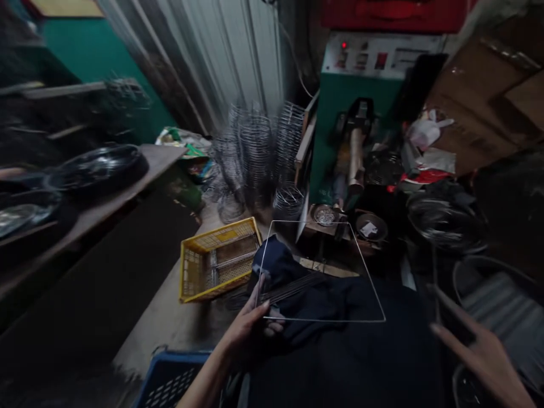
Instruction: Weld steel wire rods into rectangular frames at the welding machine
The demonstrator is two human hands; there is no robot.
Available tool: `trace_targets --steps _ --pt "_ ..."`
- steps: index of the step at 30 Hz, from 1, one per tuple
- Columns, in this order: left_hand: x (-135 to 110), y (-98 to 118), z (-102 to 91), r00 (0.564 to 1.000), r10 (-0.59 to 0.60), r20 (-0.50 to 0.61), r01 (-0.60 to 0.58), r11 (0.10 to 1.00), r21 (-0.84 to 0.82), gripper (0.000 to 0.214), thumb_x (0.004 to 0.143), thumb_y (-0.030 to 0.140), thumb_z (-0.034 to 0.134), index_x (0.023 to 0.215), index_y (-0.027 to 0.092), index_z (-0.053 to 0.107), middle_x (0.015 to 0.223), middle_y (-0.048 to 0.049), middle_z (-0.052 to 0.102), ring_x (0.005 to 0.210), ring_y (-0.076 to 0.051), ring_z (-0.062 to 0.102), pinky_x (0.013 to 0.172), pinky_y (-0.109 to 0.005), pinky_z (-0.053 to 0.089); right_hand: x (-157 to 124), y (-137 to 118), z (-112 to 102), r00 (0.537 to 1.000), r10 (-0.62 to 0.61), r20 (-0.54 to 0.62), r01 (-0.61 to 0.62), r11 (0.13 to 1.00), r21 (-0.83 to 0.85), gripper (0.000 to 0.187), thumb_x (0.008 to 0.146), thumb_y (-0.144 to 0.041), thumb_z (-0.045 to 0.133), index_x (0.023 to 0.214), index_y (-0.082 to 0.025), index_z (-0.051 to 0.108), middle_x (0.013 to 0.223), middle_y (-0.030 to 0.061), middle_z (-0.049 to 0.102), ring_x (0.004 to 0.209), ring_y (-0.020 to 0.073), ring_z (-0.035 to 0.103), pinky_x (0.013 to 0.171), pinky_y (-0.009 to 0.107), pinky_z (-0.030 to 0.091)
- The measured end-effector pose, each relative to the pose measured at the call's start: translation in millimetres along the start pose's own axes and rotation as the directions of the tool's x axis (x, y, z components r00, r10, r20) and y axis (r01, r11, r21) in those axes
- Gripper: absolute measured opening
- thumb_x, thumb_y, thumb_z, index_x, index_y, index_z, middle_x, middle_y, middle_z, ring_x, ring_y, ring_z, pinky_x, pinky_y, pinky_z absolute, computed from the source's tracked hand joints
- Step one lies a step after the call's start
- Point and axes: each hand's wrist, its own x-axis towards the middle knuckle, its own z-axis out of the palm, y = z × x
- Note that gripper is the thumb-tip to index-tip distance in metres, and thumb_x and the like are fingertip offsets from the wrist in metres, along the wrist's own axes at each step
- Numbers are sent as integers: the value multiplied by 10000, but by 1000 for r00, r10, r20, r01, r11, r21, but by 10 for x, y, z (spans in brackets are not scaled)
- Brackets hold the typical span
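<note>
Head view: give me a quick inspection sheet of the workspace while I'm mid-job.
Surface: dark-clothed lap under the work; grey floor around the crates.
Job's things: four-sided wire frame and a bundle of thin rods, both at the left hand.
Clutter: yellow crate with pale rods inside, blue crate, stacked wire pieces.
Grip: left hand closed on the wire frame; right hand blurred, hold unclear.
Cables: thin pale line in the background, likely a cable.
Surroundings: green machine with red light lit; cardboard at right.
</note>
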Motion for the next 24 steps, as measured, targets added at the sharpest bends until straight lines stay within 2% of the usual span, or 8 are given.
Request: trace_targets --steps 2,3,5,9,12,17,21,24 --pt "-34 -22 63 1000 -2 -16 2 1000 -6 964 873 323 663 1546 320 -27 751 -108 730 621 -247 708 505 -255 495 -50 -150 123 988 -70 136 65 997 37 667 729 -590 678 1359 -438 522 1305 36 622 1226 347 542 988 509 519" --pt "-68 -31 67 1000 2 -30 -2 1000 -16 965 870 318 666 1546 321 -22 732 -97 725 596 -236 698 491 -244 484 -60 -226 167 975 -119 190 113 993 39 680 766 -558 663 1397 -362 504 1370 35 573 1266 338 508 1053 507 467" --pt "-154 -35 39 997 4 -77 -7 999 -36 971 863 310 676 1545 334 -15 704 -77 716 552 -208 676 463 -214 454 -78 -336 181 954 -180 239 181 983 19 680 806 -518 651 1421 -277 491 1406 45 537 1279 323 503 1075 475 452" --pt "-216 -7 41 992 47 -114 -48 999 -10 1005 865 315 677 1534 348 -73 723 -62 720 566 -193 678 483 -209 460 -100 -376 25 972 -181 150 192 979 -68 673 805 -528 662 1409 -274 506 1362 48 580 1225 323 560 1038 455 495" --pt "-47 -16 169 998 62 -17 -62 997 40 1018 893 344 636 1517 304 -166 787 -94 734 638 -221 709 549 -260 511 -61 -409 27 983 -166 81 175 976 -129 676 798 -554 663 1399 -282 514 1320 54 613 1196 345 580 1018 491 506" --pt "288 -118 378 986 -7 165 -2 999 54 1033 899 374 623 1506 293 -208 822 -114 746 711 -269 735 569 -271 516 3 -515 355 971 -185 152 197 978 -68 635 839 -508 626 1414 -272 491 1352 57 589 1225 312 566 1079 475 448" --pt "330 -270 532 949 -51 310 44 999 29 995 921 390 587 1499 324 -220 847 -120 751 721 -275 734 592 -295 515 98 -576 556 964 -127 235 83 979 189 574 860 -487 603 1384 -269 520 1338 67 601 1265 290 533 1085 451 435" --pt "325 -406 620 918 -118 379 118 993 23 1020 886 395 636 1514 355 -166 1035 -151 735 856 -298 728 733 -404 544 247 -692 532 961 -101 257 -18 905 424 511 831 -509 646 1271 -250 619 1301 96 626 1227 310 564 1029 447 486"
